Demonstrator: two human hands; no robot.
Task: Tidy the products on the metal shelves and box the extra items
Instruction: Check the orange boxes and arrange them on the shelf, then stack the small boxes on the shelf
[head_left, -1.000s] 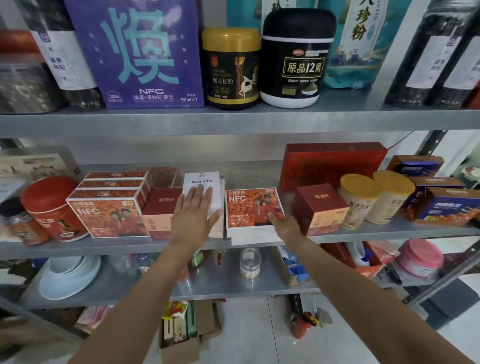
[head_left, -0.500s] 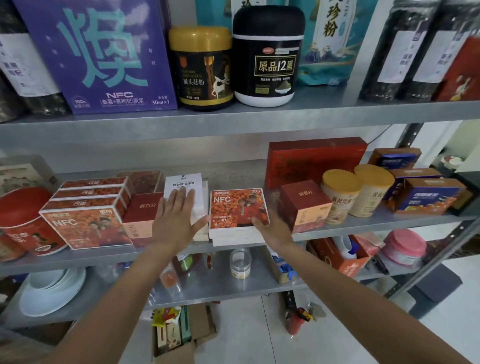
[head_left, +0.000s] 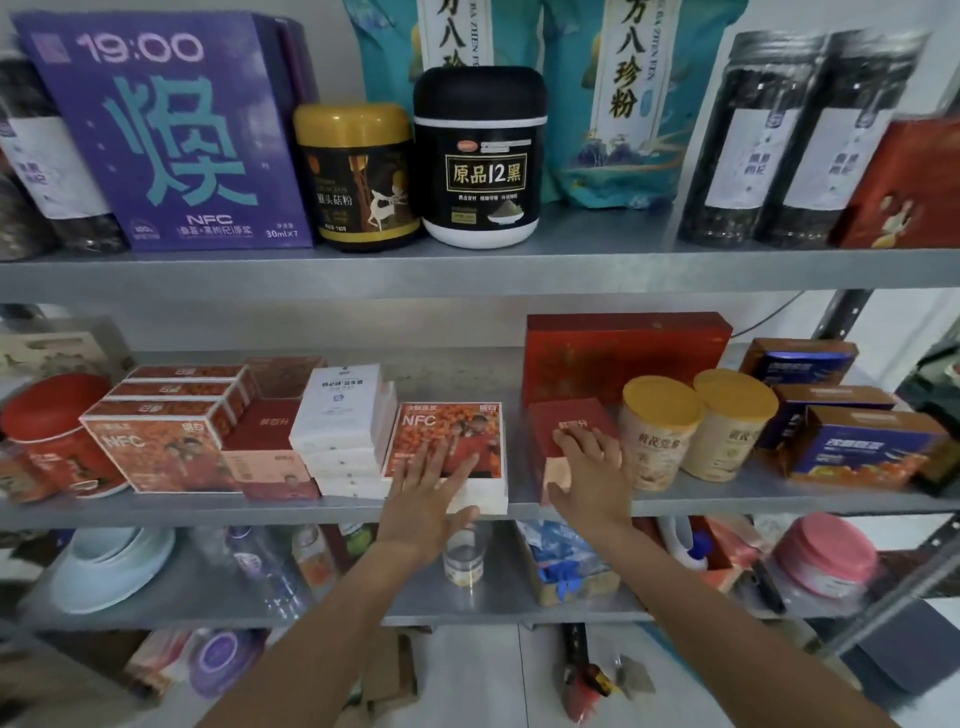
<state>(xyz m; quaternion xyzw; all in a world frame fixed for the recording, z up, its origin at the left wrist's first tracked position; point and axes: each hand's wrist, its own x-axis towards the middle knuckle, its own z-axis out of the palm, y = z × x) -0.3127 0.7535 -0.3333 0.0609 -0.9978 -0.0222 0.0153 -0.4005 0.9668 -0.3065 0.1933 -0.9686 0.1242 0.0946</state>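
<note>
On the middle metal shelf (head_left: 727, 501) an orange NFC box (head_left: 457, 431) lies flat on a white box. My left hand (head_left: 431, 499) rests on its near end with straight fingers. My right hand (head_left: 589, 478) lies flat with spread fingers on a dark red box (head_left: 566, 423) just to the right. A stack of white boxes (head_left: 343, 421) stands left of the NFC box. Further left are a red and pink box (head_left: 267, 447) and a row of orange NFC cartons (head_left: 161, 441).
Two yellow-lidded tubs (head_left: 696, 431) stand right of the red box, with blue and orange boxes (head_left: 857, 447) beyond. A large red box (head_left: 623, 353) sits behind. The top shelf holds a purple carton (head_left: 166, 135), jars and bags. Bowls (head_left: 114, 561) and a cardboard box (head_left: 566, 566) sit below.
My left hand moved right, off the white box stack and onto the orange NFC box. My right hand moved from the NFC box's right edge onto the dark red box.
</note>
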